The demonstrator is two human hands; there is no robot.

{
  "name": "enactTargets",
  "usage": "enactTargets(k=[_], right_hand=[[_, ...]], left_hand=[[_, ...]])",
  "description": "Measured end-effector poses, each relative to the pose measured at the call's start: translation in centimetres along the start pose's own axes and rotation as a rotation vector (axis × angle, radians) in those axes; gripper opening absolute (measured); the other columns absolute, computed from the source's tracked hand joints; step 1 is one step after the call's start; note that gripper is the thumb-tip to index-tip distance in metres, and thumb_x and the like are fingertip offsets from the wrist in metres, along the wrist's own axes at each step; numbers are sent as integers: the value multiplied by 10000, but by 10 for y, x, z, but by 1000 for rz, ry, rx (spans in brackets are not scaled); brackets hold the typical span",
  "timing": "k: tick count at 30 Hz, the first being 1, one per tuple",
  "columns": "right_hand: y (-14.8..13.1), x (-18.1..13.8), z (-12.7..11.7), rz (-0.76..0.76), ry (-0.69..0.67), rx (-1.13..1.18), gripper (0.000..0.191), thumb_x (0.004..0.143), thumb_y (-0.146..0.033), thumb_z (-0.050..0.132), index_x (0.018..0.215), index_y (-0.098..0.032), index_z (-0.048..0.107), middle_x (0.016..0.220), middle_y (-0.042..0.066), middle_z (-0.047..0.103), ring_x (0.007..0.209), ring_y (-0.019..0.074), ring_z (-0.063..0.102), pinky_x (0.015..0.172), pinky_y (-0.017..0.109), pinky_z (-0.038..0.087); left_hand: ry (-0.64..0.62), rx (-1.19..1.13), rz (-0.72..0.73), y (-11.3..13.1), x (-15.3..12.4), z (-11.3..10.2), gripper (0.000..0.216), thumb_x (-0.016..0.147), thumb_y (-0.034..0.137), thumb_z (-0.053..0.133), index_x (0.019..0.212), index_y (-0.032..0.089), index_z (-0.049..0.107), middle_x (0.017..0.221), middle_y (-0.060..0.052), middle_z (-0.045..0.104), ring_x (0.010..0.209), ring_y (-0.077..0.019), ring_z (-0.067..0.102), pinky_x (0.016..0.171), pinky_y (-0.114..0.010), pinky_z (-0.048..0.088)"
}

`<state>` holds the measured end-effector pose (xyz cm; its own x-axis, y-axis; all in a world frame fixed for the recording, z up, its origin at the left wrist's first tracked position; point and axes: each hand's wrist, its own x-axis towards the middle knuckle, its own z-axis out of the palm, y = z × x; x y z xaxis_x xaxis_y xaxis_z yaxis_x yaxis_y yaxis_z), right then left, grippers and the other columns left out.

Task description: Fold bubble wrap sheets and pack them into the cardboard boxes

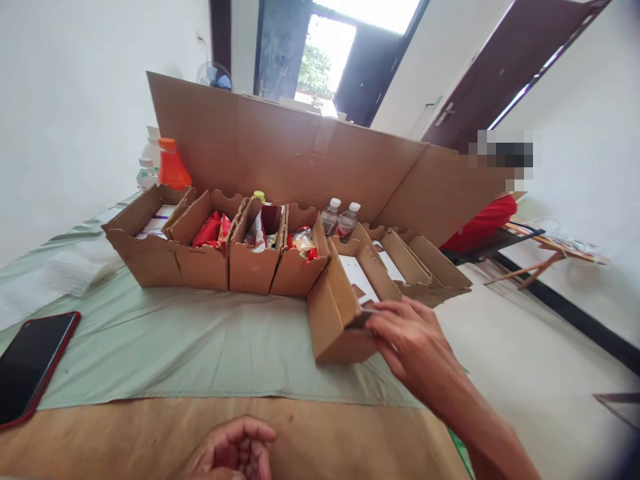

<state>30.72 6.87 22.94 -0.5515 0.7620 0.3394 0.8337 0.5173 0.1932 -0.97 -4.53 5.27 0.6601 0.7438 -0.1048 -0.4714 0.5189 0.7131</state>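
My right hand [413, 333] is over the front end of a cardboard box [330, 333] that juts forward from the row. Its fingers pinch a thin, flat, light-coloured piece [370, 311] at the box's opening; what exactly it is cannot be made out. Inside that box lie white sheets [357, 277] with a brown patch. At the bottom of the view, my left hand [235, 450] rests near the table's bare front edge, palm up, fingers loosely curled with nothing seen in them.
More cardboard bins [200, 267] stand leftward, holding red packets [213, 230] and papers. Behind them are clear bottles [345, 220], an orange bottle [173, 167] and a tall cardboard panel [280, 133]. A phone [35, 367] lies on the green cloth [200, 347]. A person in red [483, 220] is beyond.
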Motion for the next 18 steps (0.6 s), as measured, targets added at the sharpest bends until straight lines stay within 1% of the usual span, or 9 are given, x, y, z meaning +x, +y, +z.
enactTargets(k=[3,5,7,9,10,11,13,15,18], right_hand=[[-8,-66,-21,-69,45,72,244,915,-159,485,875,-299,681,1085,6,769,1223,268,608,1047,452,381],[-9,-109,-27,41,126,71,206,931,-230,503,920,-318,690,1253,11,725,1261,298,598,1001,466,422],[-12,-149,-25,357,241,35,215,957,-339,522,1088,-323,691,1397,45,648,1254,337,609,956,488,469],[-19,-179,-15,713,319,36,427,953,-485,550,1335,-306,613,1429,95,625,1204,359,645,881,477,535],[-25,-190,-7,838,326,75,556,937,-553,560,1424,-286,555,1405,112,645,1178,359,665,847,460,563],[-32,-197,2,913,310,143,657,918,-602,568,1480,-265,507,1367,121,672,1148,351,686,818,438,585],[-46,-202,23,954,250,317,752,885,-640,596,1500,-222,481,1289,130,718,1072,324,729,803,403,611],[-58,-196,43,965,225,445,767,859,-634,634,1469,-186,506,1257,144,730,1043,313,739,848,409,617],[-66,-182,59,1002,262,527,701,831,-622,670,1369,-178,599,1220,154,741,1114,348,707,937,477,597]], left_hand=[[34,264,34,24,7,18,553,811,577,762,1259,258,701,1035,-83,712,952,-233,633,859,-351,455],[104,495,74,35,20,27,489,861,517,706,1273,254,689,1116,-95,697,1052,-271,624,967,-412,455],[180,692,116,42,43,33,494,866,425,674,1332,262,648,1214,-106,669,1106,-289,614,1016,-451,456],[266,816,171,46,78,37,607,848,342,644,1443,275,551,1390,-125,592,1215,-312,580,1049,-483,455],[300,851,207,48,99,39,678,832,313,633,1493,273,490,1488,-134,523,1290,-327,542,1072,-500,445],[321,875,247,49,121,41,745,810,292,631,1528,261,438,1567,-143,447,1366,-343,488,1099,-518,427],[323,878,317,53,164,46,853,753,261,644,1560,215,370,1641,-160,350,1469,-367,378,1155,-546,373],[290,837,352,53,194,53,889,717,243,638,1556,175,352,1629,-173,378,1481,-364,374,1176,-542,362],[266,794,351,43,196,57,814,745,259,614,1519,159,382,1551,-173,491,1424,-342,467,1148,-520,421]])
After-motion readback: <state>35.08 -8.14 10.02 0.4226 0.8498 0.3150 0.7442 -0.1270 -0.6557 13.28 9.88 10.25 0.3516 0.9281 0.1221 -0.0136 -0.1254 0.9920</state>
